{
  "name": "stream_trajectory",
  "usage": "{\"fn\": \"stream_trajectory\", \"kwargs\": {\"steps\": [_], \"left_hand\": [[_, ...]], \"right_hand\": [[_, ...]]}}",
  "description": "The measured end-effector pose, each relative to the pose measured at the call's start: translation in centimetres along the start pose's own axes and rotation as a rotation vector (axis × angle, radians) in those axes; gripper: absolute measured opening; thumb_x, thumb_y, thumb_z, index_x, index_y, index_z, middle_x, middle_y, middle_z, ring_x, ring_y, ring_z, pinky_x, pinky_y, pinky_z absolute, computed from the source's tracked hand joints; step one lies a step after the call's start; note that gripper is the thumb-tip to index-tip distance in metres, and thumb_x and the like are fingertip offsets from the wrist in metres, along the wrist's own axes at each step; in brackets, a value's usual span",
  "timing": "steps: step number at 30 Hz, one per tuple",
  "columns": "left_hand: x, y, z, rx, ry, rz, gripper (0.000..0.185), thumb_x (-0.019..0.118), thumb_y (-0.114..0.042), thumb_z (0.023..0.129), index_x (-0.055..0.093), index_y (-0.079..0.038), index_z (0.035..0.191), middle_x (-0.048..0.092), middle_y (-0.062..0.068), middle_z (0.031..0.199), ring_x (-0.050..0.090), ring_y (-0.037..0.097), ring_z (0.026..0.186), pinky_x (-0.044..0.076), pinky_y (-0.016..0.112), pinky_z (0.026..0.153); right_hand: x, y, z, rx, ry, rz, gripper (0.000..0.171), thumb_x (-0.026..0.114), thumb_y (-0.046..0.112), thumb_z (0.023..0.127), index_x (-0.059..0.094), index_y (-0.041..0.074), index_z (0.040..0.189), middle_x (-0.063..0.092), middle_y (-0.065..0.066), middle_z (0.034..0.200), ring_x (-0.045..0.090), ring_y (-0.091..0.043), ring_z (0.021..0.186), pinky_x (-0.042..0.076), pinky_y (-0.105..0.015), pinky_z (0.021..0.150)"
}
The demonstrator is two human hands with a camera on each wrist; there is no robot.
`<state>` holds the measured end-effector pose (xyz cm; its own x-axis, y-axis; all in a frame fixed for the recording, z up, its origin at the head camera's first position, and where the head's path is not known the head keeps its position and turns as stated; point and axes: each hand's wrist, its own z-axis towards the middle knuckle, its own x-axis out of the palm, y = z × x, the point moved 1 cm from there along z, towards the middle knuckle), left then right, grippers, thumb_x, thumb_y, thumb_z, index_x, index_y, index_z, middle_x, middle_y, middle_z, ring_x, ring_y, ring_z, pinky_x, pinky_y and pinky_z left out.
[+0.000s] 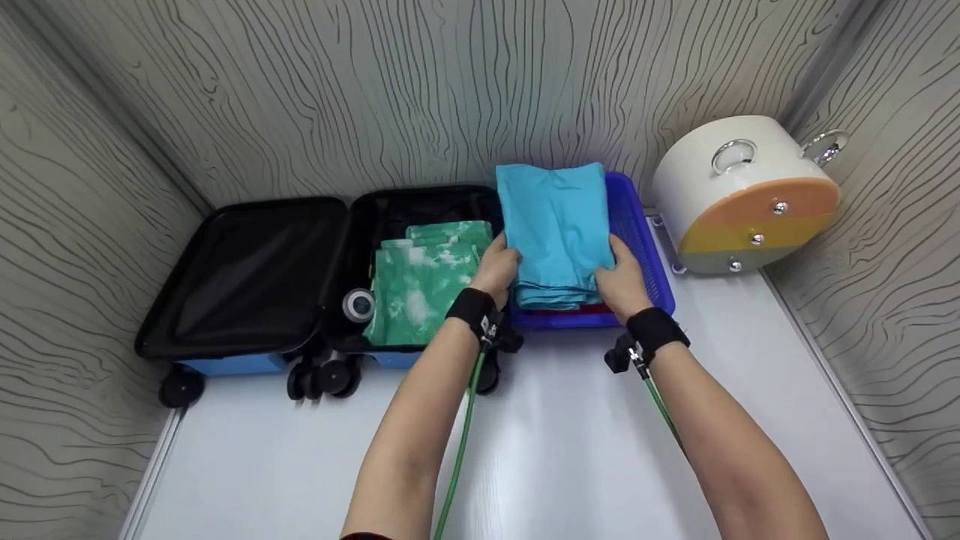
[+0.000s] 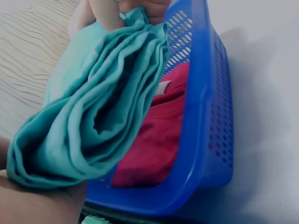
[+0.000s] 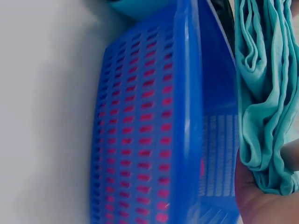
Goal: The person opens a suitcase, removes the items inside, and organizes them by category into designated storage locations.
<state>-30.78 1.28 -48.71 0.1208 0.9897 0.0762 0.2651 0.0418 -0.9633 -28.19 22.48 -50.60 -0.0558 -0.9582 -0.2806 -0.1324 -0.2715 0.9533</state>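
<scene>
A folded turquoise garment [image 1: 556,229] is held above the blue plastic basket [image 1: 641,244]. My left hand [image 1: 496,271] grips its near left edge and my right hand [image 1: 621,279] grips its near right edge. The left wrist view shows the folded layers of the garment [image 2: 88,121] lifted over a red garment [image 2: 156,140] that lies in the basket [image 2: 210,130]. In the right wrist view the garment [image 3: 264,93] hangs beside the basket wall [image 3: 140,126], with my palm under its edge. An open black suitcase [image 1: 247,274] lies to the left with a green and white folded cloth [image 1: 420,281] in it.
A white drum-shaped device [image 1: 739,195] with orange, yellow and green bands stands at the back right. A small round object [image 1: 359,304] sits in the suitcase beside the green cloth. Patterned walls enclose the white table [image 1: 555,450] on three sides.
</scene>
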Motion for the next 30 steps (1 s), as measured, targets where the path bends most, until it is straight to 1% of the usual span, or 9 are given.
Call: {"fn": "stream_trajectory", "kwargs": {"steps": [7, 11, 14, 16, 18, 21, 24, 27, 30], "left_hand": [[1.2, 0.8, 0.4, -0.042, 0.01, -0.001, 0.076, 0.04, 0.0, 0.097, 0.009, -0.01, 0.165, 0.009, 0.009, 0.171, 0.009, 0.026, 0.156, 0.03, 0.038, 0.102], [1.5, 1.3, 0.4, -0.058, 0.014, -0.016, 0.079, 0.039, 0.001, 0.096, 0.004, -0.01, 0.165, 0.003, 0.007, 0.172, 0.001, 0.026, 0.156, 0.027, 0.036, 0.104], [1.8, 1.6, 0.4, -0.074, 0.016, -0.008, 0.08, 0.04, 0.003, 0.094, 0.004, -0.009, 0.165, 0.003, 0.007, 0.172, 0.0, 0.025, 0.156, 0.024, 0.035, 0.113], [2.0, 1.7, 0.3, -0.091, 0.018, 0.001, 0.08, 0.041, 0.003, 0.094, 0.007, -0.009, 0.165, 0.005, 0.007, 0.172, 0.002, 0.026, 0.156, 0.022, 0.037, 0.118], [2.2, 1.8, 0.3, -0.107, 0.029, 0.025, 0.079, 0.044, 0.001, 0.095, 0.01, -0.011, 0.165, 0.007, 0.007, 0.171, 0.003, 0.026, 0.156, 0.018, 0.042, 0.122], [2.4, 1.6, 0.2, -0.111, 0.064, 0.058, 0.077, 0.046, -0.003, 0.096, 0.015, -0.015, 0.165, 0.01, 0.004, 0.171, 0.004, 0.026, 0.156, 0.017, 0.046, 0.123], [2.7, 1.4, 0.1, -0.095, 0.118, 0.093, 0.076, 0.046, -0.006, 0.097, 0.016, -0.017, 0.165, 0.011, 0.001, 0.171, 0.004, 0.024, 0.157, 0.018, 0.046, 0.123], [2.9, 1.3, 0.0, -0.084, 0.156, 0.099, 0.076, 0.046, -0.007, 0.097, 0.016, -0.017, 0.165, 0.011, 0.0, 0.171, 0.003, 0.023, 0.157, 0.019, 0.045, 0.122], [3.0, 1.1, -0.2, -0.075, 0.172, 0.104, 0.075, 0.046, -0.007, 0.097, 0.016, -0.016, 0.165, 0.012, 0.0, 0.171, 0.004, 0.023, 0.157, 0.019, 0.045, 0.122]], "right_hand": [[-0.2, -1.4, 0.4, 0.05, -0.025, -0.004, 0.081, 0.036, -0.013, 0.091, 0.009, 0.005, 0.165, 0.013, -0.017, 0.169, 0.016, -0.032, 0.152, 0.021, -0.046, 0.12], [0.0, -1.9, 0.8, 0.082, -0.014, -0.033, 0.081, 0.034, -0.015, 0.09, 0.01, 0.006, 0.165, 0.013, -0.018, 0.169, 0.017, -0.032, 0.151, 0.024, -0.044, 0.118], [-0.2, -2.2, 1.1, 0.131, 0.015, -0.094, 0.08, 0.035, -0.013, 0.092, 0.009, 0.006, 0.165, 0.012, -0.018, 0.169, 0.021, -0.034, 0.148, 0.036, -0.044, 0.106], [-0.5, -2.3, 1.3, 0.159, 0.034, -0.147, 0.079, 0.036, -0.013, 0.093, 0.008, 0.004, 0.164, 0.011, -0.02, 0.169, 0.022, -0.035, 0.148, 0.037, -0.044, 0.101], [-0.8, -2.2, 1.4, 0.174, 0.043, -0.205, 0.077, 0.036, -0.013, 0.093, 0.008, 0.0, 0.163, 0.012, -0.024, 0.168, 0.021, -0.038, 0.149, 0.037, -0.046, 0.106], [-1.2, -2.1, 1.5, 0.164, 0.041, -0.292, 0.077, 0.035, -0.013, 0.091, 0.007, -0.005, 0.162, 0.013, -0.028, 0.166, 0.016, -0.041, 0.152, 0.023, -0.048, 0.12], [-1.5, -2.0, 1.6, 0.143, 0.033, -0.361, 0.075, 0.035, -0.01, 0.092, 0.007, -0.006, 0.161, 0.014, -0.028, 0.166, 0.013, -0.042, 0.153, 0.015, -0.051, 0.123], [-1.4, -1.8, 1.6, 0.101, 0.025, -0.402, 0.073, 0.035, -0.006, 0.094, 0.009, -0.003, 0.162, 0.015, -0.026, 0.166, 0.017, -0.042, 0.152, 0.019, -0.051, 0.122], [-1.3, -1.5, 1.3, 0.085, 0.077, -0.461, 0.065, 0.035, 0.001, 0.099, 0.018, -0.004, 0.161, 0.022, -0.027, 0.164, 0.027, -0.043, 0.148, 0.027, -0.053, 0.118]]}}
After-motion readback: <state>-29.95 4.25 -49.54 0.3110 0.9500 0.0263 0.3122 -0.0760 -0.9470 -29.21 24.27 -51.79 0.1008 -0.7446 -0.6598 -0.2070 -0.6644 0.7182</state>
